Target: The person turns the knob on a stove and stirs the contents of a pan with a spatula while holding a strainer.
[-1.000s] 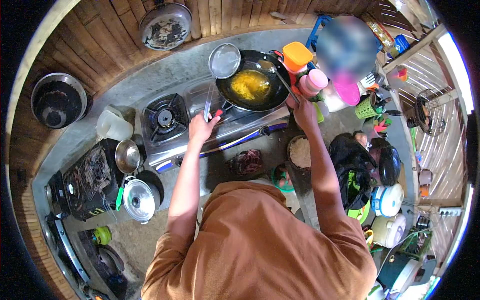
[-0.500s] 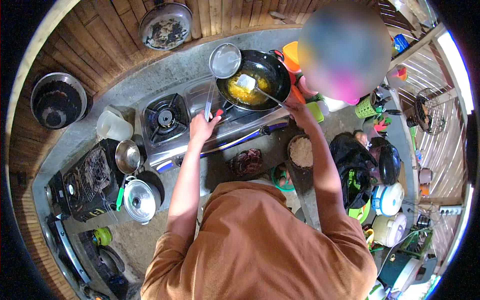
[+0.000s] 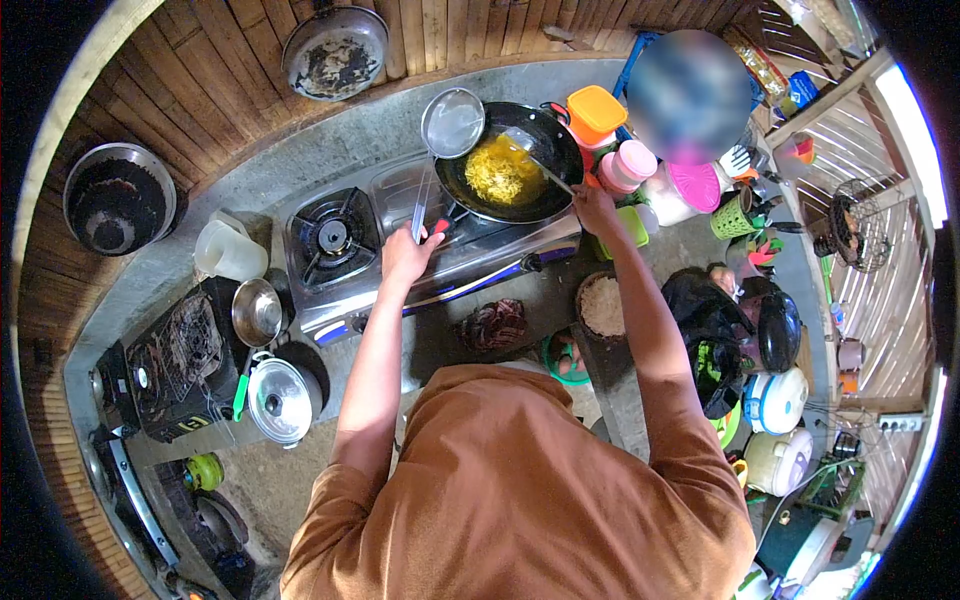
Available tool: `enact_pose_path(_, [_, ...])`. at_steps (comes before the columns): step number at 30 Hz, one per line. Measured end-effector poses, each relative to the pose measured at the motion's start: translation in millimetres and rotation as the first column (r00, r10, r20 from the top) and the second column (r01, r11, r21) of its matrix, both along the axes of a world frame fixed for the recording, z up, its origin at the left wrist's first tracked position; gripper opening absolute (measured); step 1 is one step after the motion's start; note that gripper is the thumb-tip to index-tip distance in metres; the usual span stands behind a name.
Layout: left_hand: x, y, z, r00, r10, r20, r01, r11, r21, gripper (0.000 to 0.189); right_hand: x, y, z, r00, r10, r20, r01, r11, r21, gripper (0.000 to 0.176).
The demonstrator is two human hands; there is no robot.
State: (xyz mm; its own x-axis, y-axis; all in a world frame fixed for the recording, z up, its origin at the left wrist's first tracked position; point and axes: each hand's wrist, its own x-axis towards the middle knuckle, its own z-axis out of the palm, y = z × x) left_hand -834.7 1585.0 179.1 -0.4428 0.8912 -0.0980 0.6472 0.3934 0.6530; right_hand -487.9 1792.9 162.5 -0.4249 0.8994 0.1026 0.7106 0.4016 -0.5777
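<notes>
Beside the wok (image 3: 558,147), right grip (image 3: 597,209) curled, holding spatula (image 3: 552,174) (arm (image 3: 650,315) outstretched)

Left hand (image 3: 405,255) grips strainer (image 3: 453,124) by handle, mesh end at wok's (image 3: 556,135) left rim. Right hand (image 3: 597,212) holds spatula (image 3: 551,176) handle, blade in wok by shredded yellow food (image 3: 503,174). Wok on stove's (image 3: 400,281) right side, left burner (image 3: 333,237) visible. Orange container (image 3: 596,110) right of wok; white jug (image 3: 232,250), lidded pot (image 3: 279,401) left of stove.
</notes>
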Motion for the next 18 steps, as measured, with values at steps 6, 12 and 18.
enact_pose_path(6, [0.1,-0.3,-0.4,1.0,0.005,0.009,-0.005,1.0,0.002,0.044,-11.6,-19.2,22.6,0.999,0.017,-0.028,-0.023,0.966,-0.258,0.031])
enact_pose_path(12, [0.0,0.0,-0.9,1.0,0.002,-0.009,-0.002,1.0,0.006,0.044,21.1,-47.2,57.6,0.985,0.168,-0.039,-0.171,0.982,-0.086,0.03])
enact_pose_path(18, [-0.2,0.1,-3.0,1.0,0.001,-0.006,-0.001,1.0,-0.002,0.043,29.8,-48.4,78.0,0.992,-0.081,0.102,0.06,0.979,0.194,0.033])
